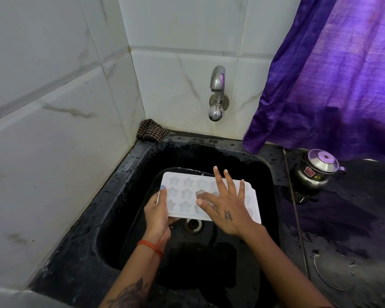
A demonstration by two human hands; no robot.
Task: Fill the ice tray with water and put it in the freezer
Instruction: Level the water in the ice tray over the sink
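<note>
A white ice tray (187, 192) with star-shaped cells is held level over the black sink (249, 161). My left hand (159, 213) grips its left short edge, thumb on top. Spread flat with fingers apart, my right hand (225, 203) lies on the tray's right half and covers several cells. On the back wall above the sink is a steel tap (218, 92); no water runs from it. The cells look pale; whether they hold water I cannot tell.
The sink drain (193, 224) shows just below the tray. A checked cloth (151, 130) sits in the back left corner. A small steel pot with a lid (318, 170) stands on the wet black counter (347, 218) at the right. A purple curtain (333, 70) hangs above it.
</note>
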